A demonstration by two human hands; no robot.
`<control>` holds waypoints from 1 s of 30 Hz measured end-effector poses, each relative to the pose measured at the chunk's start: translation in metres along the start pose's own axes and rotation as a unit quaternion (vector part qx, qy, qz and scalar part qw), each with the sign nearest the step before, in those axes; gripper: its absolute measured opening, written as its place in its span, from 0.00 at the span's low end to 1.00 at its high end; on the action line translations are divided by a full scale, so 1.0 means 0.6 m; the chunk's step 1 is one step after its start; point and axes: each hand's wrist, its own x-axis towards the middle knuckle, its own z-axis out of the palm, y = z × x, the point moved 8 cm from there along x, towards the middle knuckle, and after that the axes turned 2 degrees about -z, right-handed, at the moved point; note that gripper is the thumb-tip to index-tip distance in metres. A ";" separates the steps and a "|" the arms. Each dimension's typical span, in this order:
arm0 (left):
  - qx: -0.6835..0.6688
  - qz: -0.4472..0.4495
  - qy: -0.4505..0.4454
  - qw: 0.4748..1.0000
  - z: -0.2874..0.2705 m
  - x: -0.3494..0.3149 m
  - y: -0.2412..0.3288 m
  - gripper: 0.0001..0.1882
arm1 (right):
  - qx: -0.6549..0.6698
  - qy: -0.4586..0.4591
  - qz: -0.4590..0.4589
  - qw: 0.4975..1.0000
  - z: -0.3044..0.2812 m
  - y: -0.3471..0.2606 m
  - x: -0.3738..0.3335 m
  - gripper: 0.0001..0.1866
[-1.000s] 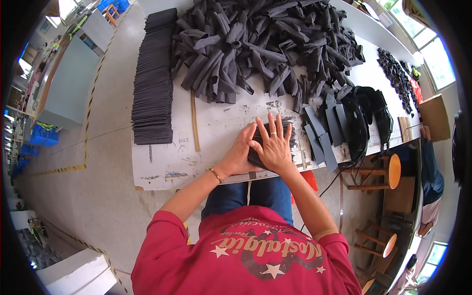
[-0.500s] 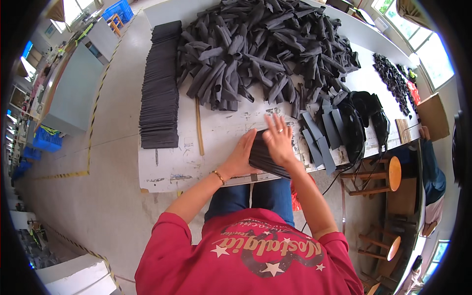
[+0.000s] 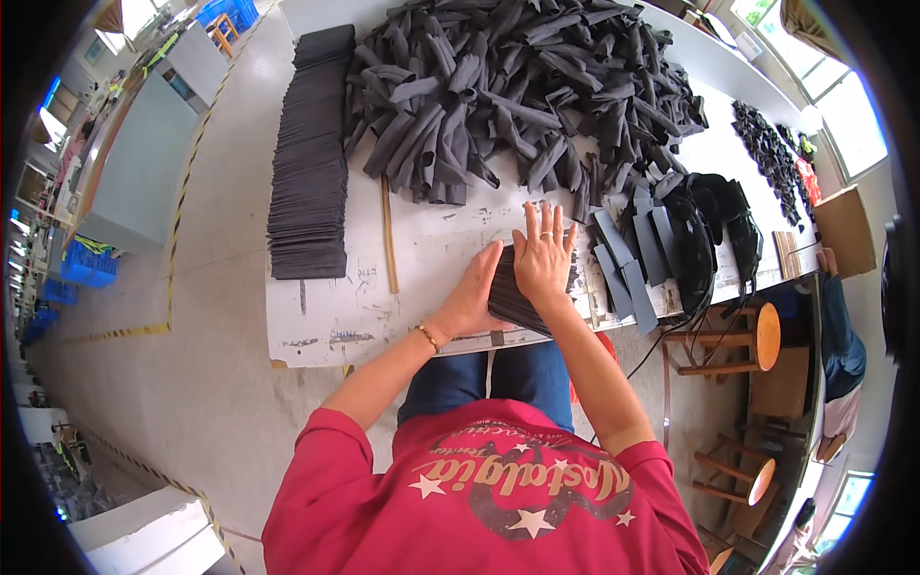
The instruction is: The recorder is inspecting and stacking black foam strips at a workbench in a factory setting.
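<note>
A small stack of dark fabric pieces (image 3: 508, 305) lies at the near edge of the white table (image 3: 431, 235), right before me. My left hand (image 3: 472, 295) rests along the stack's left side, its fingers stretched out and pointing away from me. On top of the stack my right hand (image 3: 544, 261) lies flat, fingers extended and slightly spread, a ring on one of them. The palm hides part of the stack. Beyond both hands spreads a big heap of loose, curled dark fabric pieces (image 3: 537, 91).
A long, neat row of stacked dark pieces (image 3: 309, 163) runs along the table's left side, near a thin wooden stick (image 3: 388, 235). At right lie flat grey strips (image 3: 623, 268) and glossy black objects with cables (image 3: 690, 244). Wooden stools (image 3: 767, 337) stand right of the table.
My right hand was blurred and tilted over the stack; now it lies flat on top with fingers straighter. My left hand has stayed at the stack's side.
</note>
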 end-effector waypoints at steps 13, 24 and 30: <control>0.007 -0.002 -0.003 1.000 -0.003 0.008 0.002 0.71 | -0.036 0.011 0.007 0.999 -0.003 -0.010 0.002 0.28; 0.015 0.014 0.003 1.000 0.005 0.000 -0.008 0.71 | 0.011 0.026 0.001 1.000 -0.015 -0.025 -0.027 0.29; -0.003 0.022 0.017 1.000 -0.004 0.004 0.003 0.69 | 0.001 0.017 0.004 1.000 -0.011 -0.033 -0.028 0.30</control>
